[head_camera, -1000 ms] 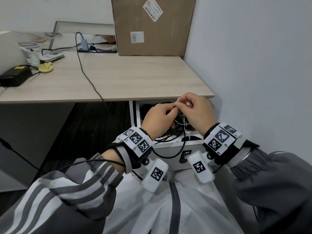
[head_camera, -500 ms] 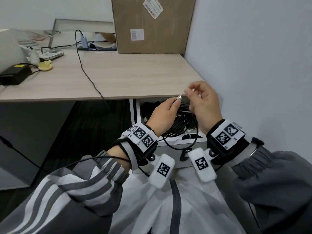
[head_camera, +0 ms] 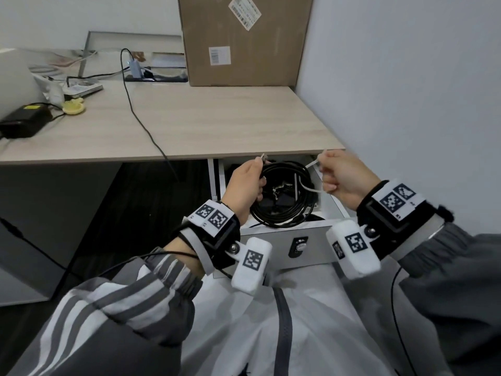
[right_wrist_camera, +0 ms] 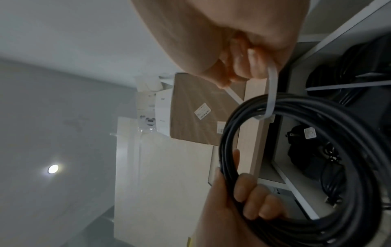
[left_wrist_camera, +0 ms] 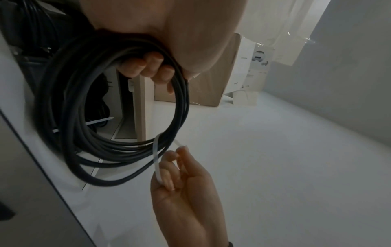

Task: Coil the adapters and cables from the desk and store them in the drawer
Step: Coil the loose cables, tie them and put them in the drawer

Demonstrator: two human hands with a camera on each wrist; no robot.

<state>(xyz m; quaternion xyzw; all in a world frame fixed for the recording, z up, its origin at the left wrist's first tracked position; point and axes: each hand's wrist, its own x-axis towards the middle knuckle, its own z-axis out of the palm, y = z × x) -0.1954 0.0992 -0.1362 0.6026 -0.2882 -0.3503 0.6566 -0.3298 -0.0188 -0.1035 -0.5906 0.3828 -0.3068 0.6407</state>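
My left hand (head_camera: pixel 245 187) grips the coiled black cable (head_camera: pixel 282 196) above the open drawer (head_camera: pixel 284 237); my right hand (head_camera: pixel 344 180) pinches a white tie (head_camera: pixel 311 165) looped around it.

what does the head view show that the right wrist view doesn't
Only the head view shows the light wooden desk top, the black power adapter lying on it, and the white drawer front.

Only the right wrist view shows the white zip tie looped round the coil's strands, and a plug with a white label in the drawer.

Both show the coiled black cable gripped by the left hand, the right hand pinching the tie, and the brown cardboard box.
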